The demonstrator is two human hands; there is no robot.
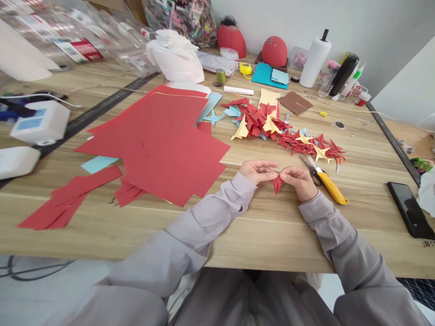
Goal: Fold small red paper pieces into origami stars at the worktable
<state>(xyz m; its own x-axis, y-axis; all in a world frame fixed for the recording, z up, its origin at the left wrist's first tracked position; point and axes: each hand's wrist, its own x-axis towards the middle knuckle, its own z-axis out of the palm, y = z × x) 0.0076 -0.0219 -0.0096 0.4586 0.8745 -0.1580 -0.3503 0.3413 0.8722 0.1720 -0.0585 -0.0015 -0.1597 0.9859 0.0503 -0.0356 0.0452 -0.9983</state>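
Both hands meet over the front middle of the wooden table, pinching a small folded piece of red paper point(277, 184). My left hand point(257, 172) grips its left side between thumb and fingers. On its right side, my right hand point(299, 180) is closed in a pinch. The paper's pointed end hangs down below the fingertips, and its upper part is hidden by them. Beyond the hands lies a heap of folded paper stars point(256, 120), mostly red with some yellow and light blue. A yellow utility knife point(331, 186) and black-handled scissors point(315, 176) rest just right of my right hand.
Large red paper sheets point(159, 149) and red strips point(70, 199) spread over the left side. A black phone point(412, 210) lies at the right edge. Along the back stand a white bottle point(315, 61), a yellow tape measure point(245, 69) and red domes point(274, 50). Plastic bottles point(78, 36) crowd the back left.
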